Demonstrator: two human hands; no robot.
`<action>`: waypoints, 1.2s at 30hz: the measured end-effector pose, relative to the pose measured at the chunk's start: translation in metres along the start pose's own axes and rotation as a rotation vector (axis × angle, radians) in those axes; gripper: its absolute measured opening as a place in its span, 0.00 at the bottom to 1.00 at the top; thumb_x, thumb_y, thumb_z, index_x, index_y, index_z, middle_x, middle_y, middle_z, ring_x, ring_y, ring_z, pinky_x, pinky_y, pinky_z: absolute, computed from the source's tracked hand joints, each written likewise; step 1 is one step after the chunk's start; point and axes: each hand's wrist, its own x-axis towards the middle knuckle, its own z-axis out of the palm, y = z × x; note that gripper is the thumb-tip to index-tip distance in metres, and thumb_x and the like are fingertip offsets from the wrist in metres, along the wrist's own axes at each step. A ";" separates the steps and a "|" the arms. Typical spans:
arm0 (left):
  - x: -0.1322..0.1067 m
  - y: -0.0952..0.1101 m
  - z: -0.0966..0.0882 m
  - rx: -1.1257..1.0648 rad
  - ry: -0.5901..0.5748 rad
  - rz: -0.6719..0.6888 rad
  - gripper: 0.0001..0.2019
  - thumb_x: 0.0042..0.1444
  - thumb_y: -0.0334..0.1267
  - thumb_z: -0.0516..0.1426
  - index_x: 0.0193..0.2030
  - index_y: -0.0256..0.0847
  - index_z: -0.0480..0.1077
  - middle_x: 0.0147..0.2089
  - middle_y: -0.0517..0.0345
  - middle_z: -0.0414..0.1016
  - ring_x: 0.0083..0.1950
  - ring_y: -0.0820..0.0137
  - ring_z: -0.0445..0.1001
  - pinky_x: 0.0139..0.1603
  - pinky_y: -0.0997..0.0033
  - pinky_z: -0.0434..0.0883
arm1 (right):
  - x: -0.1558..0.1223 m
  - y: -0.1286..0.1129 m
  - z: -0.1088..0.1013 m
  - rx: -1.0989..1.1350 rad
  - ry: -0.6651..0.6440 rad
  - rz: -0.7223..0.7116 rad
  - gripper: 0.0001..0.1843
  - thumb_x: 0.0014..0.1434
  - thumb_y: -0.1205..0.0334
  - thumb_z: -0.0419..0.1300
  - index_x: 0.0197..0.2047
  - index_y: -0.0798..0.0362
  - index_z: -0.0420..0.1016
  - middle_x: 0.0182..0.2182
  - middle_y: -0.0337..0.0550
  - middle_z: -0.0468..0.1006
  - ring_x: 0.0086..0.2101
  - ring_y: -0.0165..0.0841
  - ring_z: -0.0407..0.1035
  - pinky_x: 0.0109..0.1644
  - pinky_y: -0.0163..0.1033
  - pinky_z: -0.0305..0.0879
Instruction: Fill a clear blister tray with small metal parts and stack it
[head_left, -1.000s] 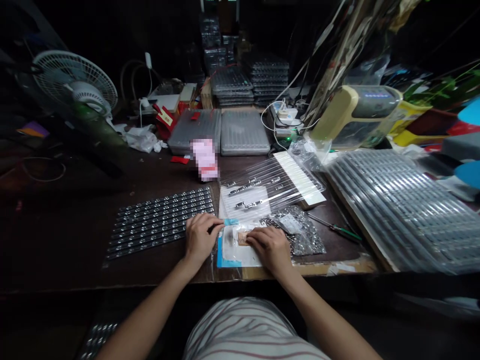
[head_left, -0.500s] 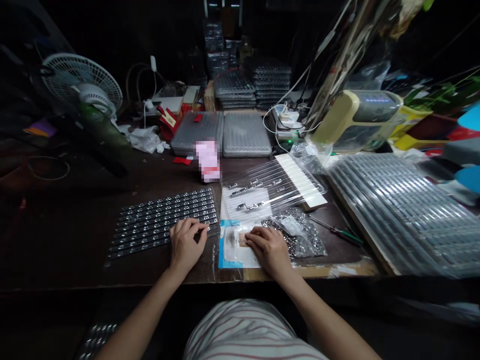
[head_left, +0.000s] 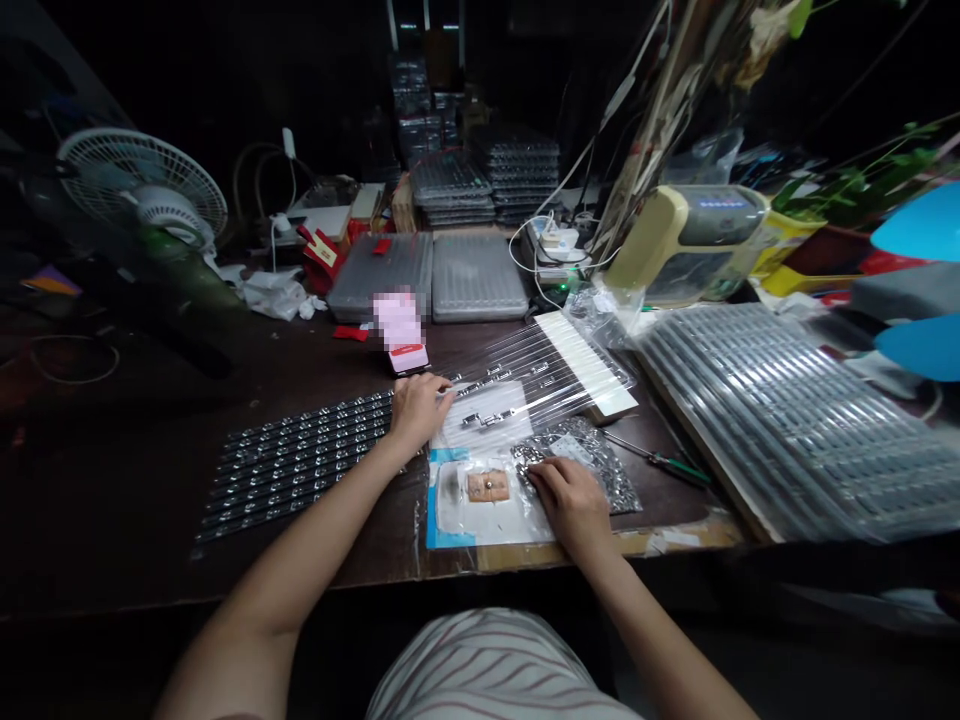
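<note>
My left hand [head_left: 420, 408] is at the left end of a clear ribbed plastic tray [head_left: 517, 365], which holds several small shiny metal pieces. Its thumb and fingers are drawn together; whatever lies between them is too small to tell. Beneath that forearm is a tray of dark strips [head_left: 292, 460] with rows of small metal parts. My right hand [head_left: 576, 505] rests at the left side of an open plastic bag [head_left: 600, 470] full of tiny metal parts, fingertips pinched and their contents hidden. Between the hands, a small tan block [head_left: 488, 486] sits on a white and blue sheet [head_left: 450, 538].
A green-handled screwdriver [head_left: 679, 470] lies right of the bag. A large stack of ribbed trays [head_left: 787, 430] fills the right side. Behind stand a phone [head_left: 407, 358], two closed trays [head_left: 480, 275], a cream-coloured machine [head_left: 675, 245] and a fan [head_left: 142, 185].
My left hand has moved from the dark strips up and right to the clear tray. My right hand has left the tan block and shifted right to the bag.
</note>
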 end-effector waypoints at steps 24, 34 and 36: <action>-0.106 0.052 -0.001 -0.528 -0.195 -0.078 0.05 0.55 0.32 0.58 0.38 0.40 0.75 0.37 0.55 0.76 0.36 0.71 0.74 0.33 0.75 0.70 | -0.003 0.007 0.001 0.275 0.103 0.040 0.12 0.63 0.68 0.51 0.45 0.49 0.73 0.39 0.44 0.76 0.41 0.35 0.70 0.45 0.42 0.67; -0.111 0.055 0.012 -0.390 -0.113 0.031 0.06 0.57 0.34 0.58 0.40 0.40 0.76 0.38 0.54 0.74 0.39 0.69 0.73 0.42 0.70 0.71 | 0.003 0.001 -0.002 0.232 0.109 0.072 0.11 0.63 0.69 0.49 0.44 0.52 0.71 0.34 0.46 0.73 0.38 0.36 0.66 0.42 0.43 0.66; -0.111 0.056 0.012 -0.363 -0.116 0.044 0.06 0.57 0.34 0.58 0.39 0.40 0.76 0.37 0.54 0.74 0.39 0.69 0.73 0.41 0.69 0.70 | 0.003 0.001 -0.003 0.242 0.121 0.074 0.11 0.63 0.68 0.49 0.45 0.52 0.70 0.35 0.46 0.73 0.38 0.36 0.66 0.43 0.43 0.66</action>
